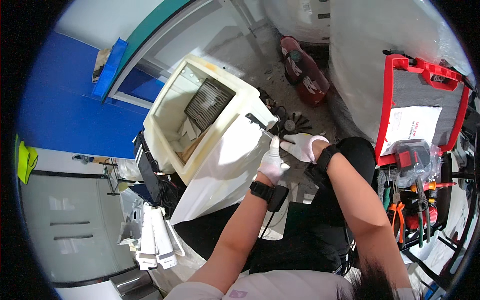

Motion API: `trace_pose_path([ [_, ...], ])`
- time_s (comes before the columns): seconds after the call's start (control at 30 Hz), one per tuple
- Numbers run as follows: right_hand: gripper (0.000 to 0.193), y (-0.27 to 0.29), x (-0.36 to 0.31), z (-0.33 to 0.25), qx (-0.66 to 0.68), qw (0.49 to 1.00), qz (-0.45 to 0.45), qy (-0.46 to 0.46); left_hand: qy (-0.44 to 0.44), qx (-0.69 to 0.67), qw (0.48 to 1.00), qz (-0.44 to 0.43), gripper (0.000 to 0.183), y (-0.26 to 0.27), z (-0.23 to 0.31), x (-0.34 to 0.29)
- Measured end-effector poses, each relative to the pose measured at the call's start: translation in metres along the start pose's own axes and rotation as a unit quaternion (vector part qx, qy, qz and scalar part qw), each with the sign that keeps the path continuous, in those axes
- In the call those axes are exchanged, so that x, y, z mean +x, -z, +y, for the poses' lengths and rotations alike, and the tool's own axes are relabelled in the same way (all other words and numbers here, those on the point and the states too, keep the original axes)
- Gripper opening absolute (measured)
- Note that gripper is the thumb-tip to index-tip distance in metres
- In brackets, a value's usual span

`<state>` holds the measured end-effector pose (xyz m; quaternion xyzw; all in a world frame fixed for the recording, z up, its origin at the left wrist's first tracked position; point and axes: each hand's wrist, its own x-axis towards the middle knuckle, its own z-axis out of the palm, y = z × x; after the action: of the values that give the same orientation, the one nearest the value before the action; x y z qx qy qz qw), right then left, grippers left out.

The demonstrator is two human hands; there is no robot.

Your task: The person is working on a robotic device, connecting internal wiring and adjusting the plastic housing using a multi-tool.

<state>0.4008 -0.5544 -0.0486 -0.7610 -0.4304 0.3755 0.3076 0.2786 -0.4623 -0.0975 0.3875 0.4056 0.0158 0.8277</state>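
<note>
A large off-white plastic bin-like housing (200, 172) stands tilted in front of me, its open top facing up. A dark ribbed grille panel (210, 103) lies inside it. On the housing's near right corner is a black handle-like strip (255, 120). Below that strip a thin metallic piece (267, 133), too small to name, points at the corner. My left hand (271, 164), in a white glove, is closed beside it, fingers pointing up. My right hand (302, 146), also gloved, is closed just to the right, fingertips toward the left. What either hand grips is hidden.
A red bag (305, 72) lies on the floor beyond. At right stand an open red tool case (387, 110) and a holder with orange-handled pliers (397, 212) and screwdrivers. Black cables (170, 192) bunch left of the housing, near long white plastic parts (155, 237). A round black finned part (291, 125) lies behind my hands.
</note>
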Motion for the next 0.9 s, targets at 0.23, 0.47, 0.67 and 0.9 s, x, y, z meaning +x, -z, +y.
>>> trace_pose_path([
  [0.23,0.053,-0.030,-0.017,-0.018,-0.023,0.980,0.074,-0.183,-0.022,0.147,0.989,-0.025,0.048,0.021,-0.002,0.009],
  [0.47,0.056,-0.018,-0.014,-0.011,0.046,0.986,0.004,-0.159,-0.070,0.011,0.995,-0.070,0.043,0.022,-0.012,0.015],
  [0.67,0.043,-0.014,-0.011,-0.003,0.343,0.920,-0.113,-0.153,-0.272,0.262,0.922,-0.082,0.045,0.024,-0.006,0.004],
  [0.9,0.032,-0.036,-0.012,-0.002,-0.086,0.980,0.125,-0.129,-0.006,0.162,0.987,-0.020,0.052,0.018,0.005,0.001],
])
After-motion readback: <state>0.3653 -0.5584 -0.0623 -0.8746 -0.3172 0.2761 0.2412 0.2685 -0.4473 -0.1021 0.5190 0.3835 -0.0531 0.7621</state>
